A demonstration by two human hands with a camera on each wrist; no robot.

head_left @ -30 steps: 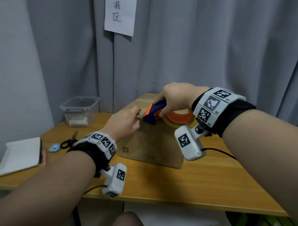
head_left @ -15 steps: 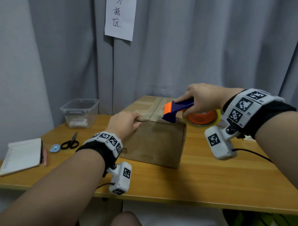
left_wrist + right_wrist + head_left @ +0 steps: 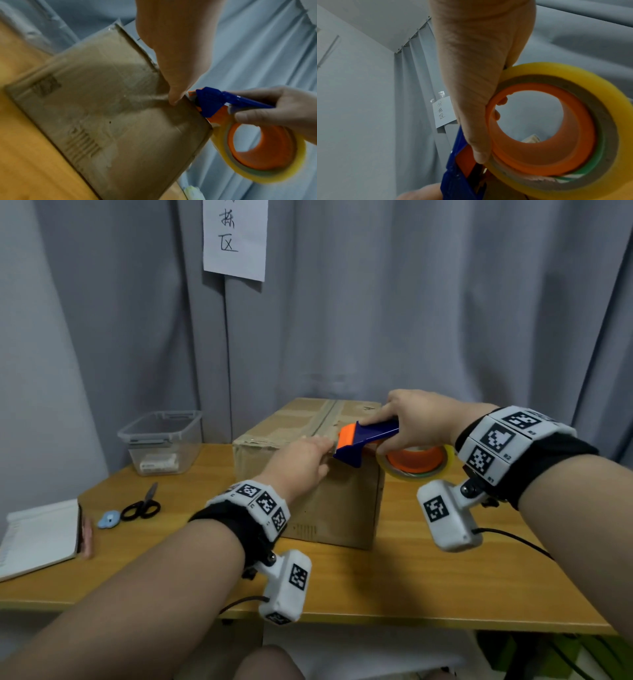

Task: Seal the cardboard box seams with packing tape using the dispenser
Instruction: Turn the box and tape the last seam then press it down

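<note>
Over the last second the dispenser (image 3: pixel 363 440), gripped by the right hand (image 3: pixel 416 419), was lifted off the box (image 3: pixel 301 422) top and drawn to the near right edge; its blue nose is now brought back against the near top edge at the seam. The left hand (image 3: pixel 301 463) was shifted rightward along that edge, thumb (image 3: pixel 175 97) pressed just beside the nose.

Head view above, wrist views close — shared cardboard box (image 3: pixel 308 460) corner
</note>
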